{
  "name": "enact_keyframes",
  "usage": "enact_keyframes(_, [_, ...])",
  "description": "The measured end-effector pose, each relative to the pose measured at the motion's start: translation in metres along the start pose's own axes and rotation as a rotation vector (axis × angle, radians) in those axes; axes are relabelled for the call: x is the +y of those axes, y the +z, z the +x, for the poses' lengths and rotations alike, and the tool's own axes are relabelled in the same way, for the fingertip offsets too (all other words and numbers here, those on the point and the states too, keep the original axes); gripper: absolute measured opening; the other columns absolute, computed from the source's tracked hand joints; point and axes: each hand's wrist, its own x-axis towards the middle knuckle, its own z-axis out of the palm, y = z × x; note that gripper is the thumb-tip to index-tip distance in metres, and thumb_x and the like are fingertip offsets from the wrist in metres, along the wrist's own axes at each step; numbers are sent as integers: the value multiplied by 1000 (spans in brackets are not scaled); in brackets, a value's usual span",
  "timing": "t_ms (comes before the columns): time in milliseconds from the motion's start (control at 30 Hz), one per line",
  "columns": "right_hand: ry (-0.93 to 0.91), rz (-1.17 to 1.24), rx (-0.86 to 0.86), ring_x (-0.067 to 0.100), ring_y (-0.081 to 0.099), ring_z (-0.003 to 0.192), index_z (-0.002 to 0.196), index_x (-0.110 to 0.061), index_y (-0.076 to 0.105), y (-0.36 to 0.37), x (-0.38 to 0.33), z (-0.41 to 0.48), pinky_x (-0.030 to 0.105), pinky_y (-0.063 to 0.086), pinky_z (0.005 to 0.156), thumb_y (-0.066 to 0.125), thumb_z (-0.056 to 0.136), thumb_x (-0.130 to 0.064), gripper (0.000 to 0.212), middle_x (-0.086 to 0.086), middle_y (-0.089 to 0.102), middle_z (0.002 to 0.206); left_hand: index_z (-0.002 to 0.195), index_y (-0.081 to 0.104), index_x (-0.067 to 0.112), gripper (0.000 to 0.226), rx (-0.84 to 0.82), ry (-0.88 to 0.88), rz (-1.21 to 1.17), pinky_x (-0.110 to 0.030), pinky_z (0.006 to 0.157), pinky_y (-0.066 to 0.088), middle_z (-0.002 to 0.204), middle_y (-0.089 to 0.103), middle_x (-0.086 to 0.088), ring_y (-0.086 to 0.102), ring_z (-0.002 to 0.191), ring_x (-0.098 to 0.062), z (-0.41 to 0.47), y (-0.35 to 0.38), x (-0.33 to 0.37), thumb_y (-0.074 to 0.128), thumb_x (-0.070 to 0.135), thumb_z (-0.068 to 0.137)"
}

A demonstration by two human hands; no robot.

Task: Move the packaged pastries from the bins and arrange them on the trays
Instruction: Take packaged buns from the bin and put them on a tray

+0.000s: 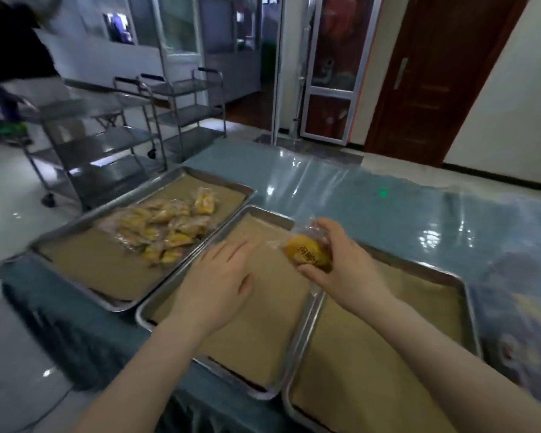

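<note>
A packaged pastry was pinched in the grip of the right hand above the middle tray, at its far end, likely for placing. The grip of the left hand was spread flat over the paper lining, perhaps to steady it. Other pastries were heaped on the left tray.

Both bare forearms reach forward: the left hand is spread flat, palm down, fingers straight (thumb out to the side), while the right hand curls fingers and thumb round a packaged pastry.
</note>
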Motion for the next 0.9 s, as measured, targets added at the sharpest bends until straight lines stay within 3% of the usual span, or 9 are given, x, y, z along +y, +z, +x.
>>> enact_keyframes(100, [48,133,-55,13,62,98,132,-53,19,47,-28,19,36,53,80,75,71,-50,83,-5,60,123,142,35,21,54,-37,-92,-9,-31,106,32,144,40,3,37,129,-17,-22,-5,-53,51,25,90])
enact_keyframes(200, [90,227,-129,11,61,98,131,-54,22,95,-52,44,35,55,81,75,72,-48,80,-5,58,123,139,41,20,53,-35,-176,-43,-31,100,36,140,45,3,42,125,-18,-36,-7,-106,57,22,89])
enact_keyframes(333, [112,329,-254,7,59,99,131,-46,31,163,-67,83,19,50,78,75,77,-38,70,-5,56,123,135,48,16,51,-31,-276,-79,-31,98,38,134,52,-1,49,119,-21,-44,0,-167,62,19,86])
enact_keyframes(433, [109,373,-351,-5,53,92,127,-44,34,220,-79,113,5,42,67,75,80,-34,63,-14,52,115,140,41,20,55,-92,-349,-59,-29,99,36,138,48,2,45,122,-19,-50,15,-212,59,24,88])
enact_keyframes(500, [102,385,-397,-5,53,91,126,-40,37,258,-91,134,8,43,69,74,81,-29,59,-12,53,112,145,31,25,60,-160,-431,-59,-26,99,35,143,41,5,40,124,-16,-53,25,-240,55,28,90])
enact_keyframes(567, [112,380,-422,1,55,98,130,-31,42,292,-104,152,16,47,80,71,84,-25,56,-8,55,118,146,26,26,62,-229,-494,-62,-25,99,34,145,38,6,38,126,-15,-55,31,-263,53,29,91])
enact_keyframes(733, [80,325,-582,12,58,110,135,-31,45,344,-124,188,30,49,92,67,87,-28,54,-7,59,123,144,31,26,59,-232,-510,-61,-26,98,36,143,40,6,40,124,-15,-51,42,-304,53,27,89])
enact_keyframes(833, [70,230,-591,11,62,96,135,-32,48,345,-124,189,28,51,84,66,87,-30,51,-6,62,121,147,22,31,65,-256,-482,-81,-27,102,34,151,27,10,34,131,-14,-50,46,-315,52,29,90])
enact_keyframes(900, [61,196,-575,11,60,102,135,-33,48,336,-122,185,26,49,88,64,87,-31,50,-8,60,125,148,19,31,66,-281,-425,-82,-27,108,28,153,23,9,29,135,-15,-48,48,-321,51,31,91])
